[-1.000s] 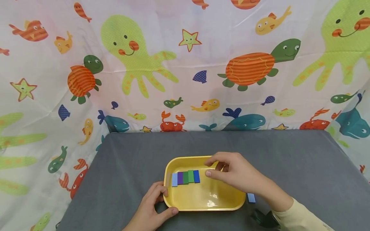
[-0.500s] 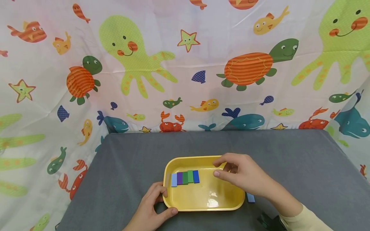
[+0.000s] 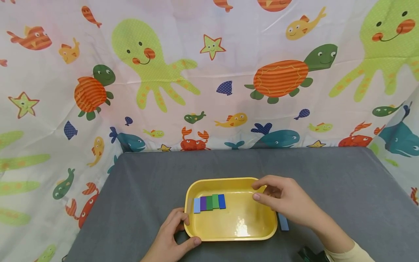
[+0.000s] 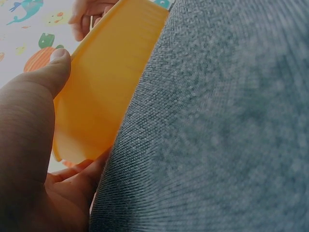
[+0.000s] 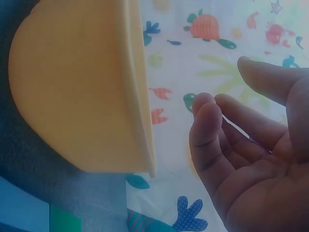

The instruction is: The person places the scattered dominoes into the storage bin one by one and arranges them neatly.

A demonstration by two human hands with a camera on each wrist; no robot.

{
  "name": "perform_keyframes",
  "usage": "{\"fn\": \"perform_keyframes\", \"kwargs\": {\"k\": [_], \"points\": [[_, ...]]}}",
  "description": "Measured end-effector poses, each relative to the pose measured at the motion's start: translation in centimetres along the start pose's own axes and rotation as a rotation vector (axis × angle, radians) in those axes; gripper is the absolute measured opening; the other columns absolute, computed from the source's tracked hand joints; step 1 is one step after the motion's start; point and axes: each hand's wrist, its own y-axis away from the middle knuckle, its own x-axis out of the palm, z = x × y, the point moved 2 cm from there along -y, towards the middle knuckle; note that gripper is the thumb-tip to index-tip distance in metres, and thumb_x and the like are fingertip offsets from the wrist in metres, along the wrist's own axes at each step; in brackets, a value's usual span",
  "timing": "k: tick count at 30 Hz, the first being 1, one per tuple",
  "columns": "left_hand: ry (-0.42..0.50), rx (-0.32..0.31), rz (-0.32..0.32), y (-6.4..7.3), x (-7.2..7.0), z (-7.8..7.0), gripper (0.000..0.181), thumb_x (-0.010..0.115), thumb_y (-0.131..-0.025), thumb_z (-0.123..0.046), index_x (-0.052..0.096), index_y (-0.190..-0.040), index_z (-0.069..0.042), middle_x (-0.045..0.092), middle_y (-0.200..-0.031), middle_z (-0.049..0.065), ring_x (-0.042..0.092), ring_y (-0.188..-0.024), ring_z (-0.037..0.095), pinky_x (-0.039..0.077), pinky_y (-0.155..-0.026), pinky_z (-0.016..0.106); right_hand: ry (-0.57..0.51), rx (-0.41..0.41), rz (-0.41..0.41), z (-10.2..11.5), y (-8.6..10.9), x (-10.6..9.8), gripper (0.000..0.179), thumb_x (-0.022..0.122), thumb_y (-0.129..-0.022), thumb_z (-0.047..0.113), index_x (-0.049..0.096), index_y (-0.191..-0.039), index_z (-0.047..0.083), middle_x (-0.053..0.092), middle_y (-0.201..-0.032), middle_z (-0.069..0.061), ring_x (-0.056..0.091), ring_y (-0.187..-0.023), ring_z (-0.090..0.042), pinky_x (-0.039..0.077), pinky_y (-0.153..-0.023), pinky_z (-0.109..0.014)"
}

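A yellow tray (image 3: 242, 238) lies on the grey cloth. My left hand (image 3: 173, 233) grips its front left corner, thumb at the front rim and fingers along the left wall; the left wrist view shows the thumb (image 4: 60, 60) at the rim. Inside the tray, a row of small flat tiles runs light blue (image 3: 197, 205), purple (image 3: 203, 203), dark green (image 3: 209, 203), lighter green (image 3: 215, 201) and blue (image 3: 222, 201). Above the tray's right end hovers my right hand (image 3: 284, 200), fingers bent, thumb apart from them, nothing between.
Beside the tray's right wall lies a light blue strip (image 3: 283, 222), partly under the right hand in the head view. In the right wrist view, blue (image 5: 24, 208) and green (image 5: 65, 220) pieces show on the cloth. A patterned curtain (image 3: 209, 72) hangs behind the table (image 3: 157, 167).
My right hand has moved right, away from the tile row toward the tray's right end. The tiles and the left hand's grip stay as they were.
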Motion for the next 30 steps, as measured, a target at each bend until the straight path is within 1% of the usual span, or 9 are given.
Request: {"fn": "perform_keyframes", "kwargs": {"k": [3,6,12,19,26,30], "points": [[-0.002,-0.005,-0.009,0.1,0.1,-0.1,0.043,0.091,-0.093,-0.036,0.056,-0.112,-0.018,0.053,-0.137,0.004,0.057,-0.12,0.027,0.057,-0.096,0.024,-0.006,0.007,-0.009,-0.1,0.2,-0.2,0.024,0.084,-0.1,0.031,0.079,-0.119,0.016,0.075,-0.107,0.001,0.069,-0.085,-0.021,0.063,-0.073,-0.032],[-0.003,-0.01,-0.015,0.1,0.1,-0.2,0.044,0.091,-0.093,-0.035,0.056,-0.112,-0.017,0.054,-0.137,0.005,0.057,-0.12,0.027,0.057,-0.095,0.024,-0.018,0.021,-0.012,-0.3,0.4,-0.4,0.028,0.084,-0.1,0.03,0.078,-0.122,0.014,0.075,-0.108,-0.002,0.069,-0.084,-0.022,0.063,-0.072,-0.032],[0.004,-0.02,-0.004,0.2,0.1,-0.5,0.044,0.09,-0.094,-0.035,0.056,-0.113,-0.016,0.053,-0.138,0.006,0.056,-0.122,0.029,0.057,-0.095,0.023,-0.058,0.053,-0.006,-0.8,0.7,-0.6,0.033,0.084,-0.1,0.028,0.075,-0.126,0.01,0.075,-0.109,-0.007,0.071,-0.083,-0.023,0.064,-0.071,-0.033],[-0.003,-0.03,-0.003,0.2,0.0,-0.6,0.044,0.09,-0.094,-0.035,0.055,-0.113,-0.015,0.053,-0.138,0.007,0.055,-0.123,0.03,0.057,-0.096,0.022,-0.07,0.05,-0.023,-1.7,1.1,-1.3,0.033,0.083,-0.101,0.024,0.075,-0.128,0.01,0.075,-0.113,-0.008,0.072,-0.086,-0.02,0.064,-0.072,-0.033],[-0.023,-0.035,-0.011,0.2,0.0,-0.4,0.044,0.09,-0.094,-0.036,0.055,-0.112,-0.016,0.053,-0.138,0.005,0.056,-0.122,0.028,0.057,-0.096,0.023,-0.065,0.071,-0.006,-2.7,1.5,-1.9,0.035,0.082,-0.102,0.023,0.073,-0.131,0.007,0.075,-0.108,-0.006,0.073,-0.085,-0.029,0.064,-0.07,-0.034],[-0.02,-0.029,-0.013,0.1,0.1,-0.4,0.043,0.09,-0.094,-0.035,0.055,-0.112,-0.017,0.053,-0.138,0.005,0.056,-0.122,0.028,0.057,-0.097,0.023,-0.031,0.08,-0.012,-3.0,1.8,-2.3,0.034,0.083,-0.101,0.023,0.074,-0.131,0.009,0.074,-0.11,-0.005,0.071,-0.085,-0.023,0.064,-0.071,-0.033]]}}
